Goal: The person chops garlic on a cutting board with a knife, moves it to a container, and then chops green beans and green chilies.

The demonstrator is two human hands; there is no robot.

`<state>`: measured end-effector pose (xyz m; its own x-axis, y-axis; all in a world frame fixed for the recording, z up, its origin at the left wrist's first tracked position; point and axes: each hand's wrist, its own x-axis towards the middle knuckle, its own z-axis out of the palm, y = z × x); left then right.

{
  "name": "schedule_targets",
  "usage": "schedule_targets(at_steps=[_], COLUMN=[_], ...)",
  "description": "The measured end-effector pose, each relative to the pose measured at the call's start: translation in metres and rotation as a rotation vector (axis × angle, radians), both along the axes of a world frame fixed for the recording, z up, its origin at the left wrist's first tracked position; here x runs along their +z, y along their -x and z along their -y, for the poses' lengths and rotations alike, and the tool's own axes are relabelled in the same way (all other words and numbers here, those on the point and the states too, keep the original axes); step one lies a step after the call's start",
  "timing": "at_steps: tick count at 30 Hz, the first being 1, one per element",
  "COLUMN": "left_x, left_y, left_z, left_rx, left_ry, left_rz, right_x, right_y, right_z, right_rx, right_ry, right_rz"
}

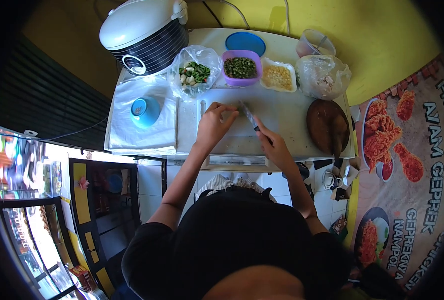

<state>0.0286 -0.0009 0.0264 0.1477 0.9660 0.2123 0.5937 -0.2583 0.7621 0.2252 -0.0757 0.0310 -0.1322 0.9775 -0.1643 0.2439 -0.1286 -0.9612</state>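
Observation:
My right hand (276, 148) is wrapped round the dark handle of a knife (249, 116). The blade points up and left over a white cutting board (215, 96). On the left of the blade is my left hand (215, 124), its fingers bent and drawn together near the knife tip. A small dark green bit shows by those fingertips, too small to name. Just beyond the board stands a purple tub (242, 82) of chopped green pieces. Beside it are a clear bag (196, 70) with green chillies and garlic cloves, and a white tray (278, 75) of pale yellow pieces.
A rice cooker (144, 37) stands at the back left, with an upturned blue bowl (145, 112) on white plastic (124, 137) in front. A blue lid (245, 44), a plastic container (316, 44) and a tied bag (323, 76) are behind. At right lies a round wooden board (327, 127).

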Motion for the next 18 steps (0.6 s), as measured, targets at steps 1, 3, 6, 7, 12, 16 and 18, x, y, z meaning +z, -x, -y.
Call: schedule_targets(at_steps=[1,3,6,7,12,16,18], left_x=[0.0,-0.001,0.003,0.006,0.027,0.034,0.029], left_y=[0.005,0.016,0.04,0.049,0.093,0.098,0.095], left_z=[0.0,-0.006,-0.025,-0.034,-0.089,-0.113,-0.122], left_rx=[0.0,0.003,0.008,0.035,0.162,0.212,0.243], left_ry=[-0.019,-0.032,-0.101,-0.128,-0.365,-0.279,-0.238], left_rz=[0.037,0.04,-0.029,-0.041,-0.162,-0.338,-0.39], right_x=[-0.005,-0.011,-0.017,-0.018,-0.008,-0.004,-0.003], right_y=[0.003,0.007,0.004,0.0,-0.011,-0.013,-0.011], right_z=[0.001,0.0,-0.004,-0.006,-0.012,-0.015,-0.016], right_rx=[0.042,0.098,0.111,0.082,0.036,0.054,0.062], right_ry=[-0.009,-0.021,-0.095,-0.093,-0.009,0.013,0.037], right_rz=[0.017,0.032,0.164,0.146,0.023,0.039,0.036])
